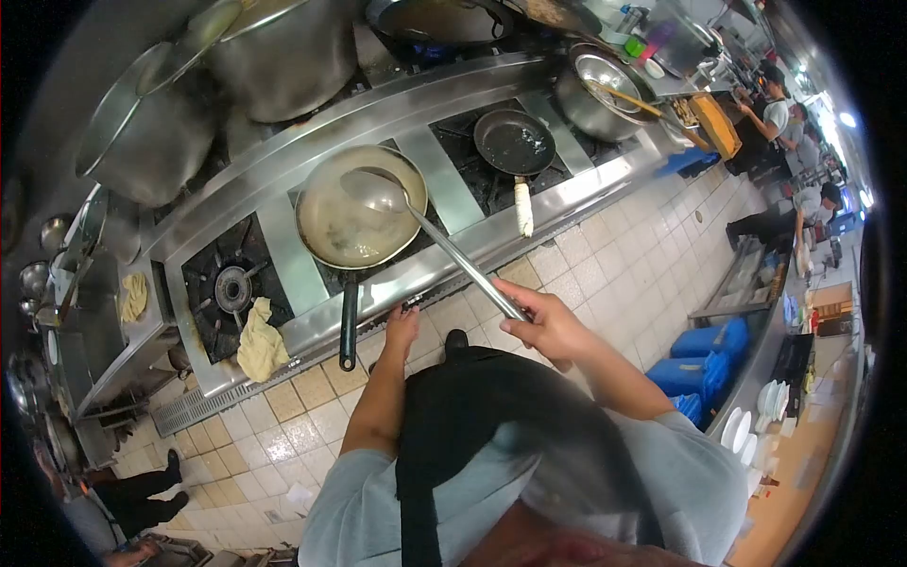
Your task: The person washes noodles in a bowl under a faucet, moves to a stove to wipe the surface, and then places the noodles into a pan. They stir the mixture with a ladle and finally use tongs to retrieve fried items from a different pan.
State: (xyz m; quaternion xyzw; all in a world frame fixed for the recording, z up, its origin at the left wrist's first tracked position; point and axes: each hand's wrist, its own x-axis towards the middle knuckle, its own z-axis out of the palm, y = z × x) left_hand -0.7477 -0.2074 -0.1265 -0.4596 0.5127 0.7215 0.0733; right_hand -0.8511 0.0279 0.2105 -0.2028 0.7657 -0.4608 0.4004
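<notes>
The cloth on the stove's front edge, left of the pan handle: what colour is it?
Pale yellow; the cloth shows in the head view, draped beside the burner.

The stainless steel range carries a frying pan on the centre burner and a smaller black pan on the next burner. A yellow cloth lies on its front ledge beside an open burner.
</notes>
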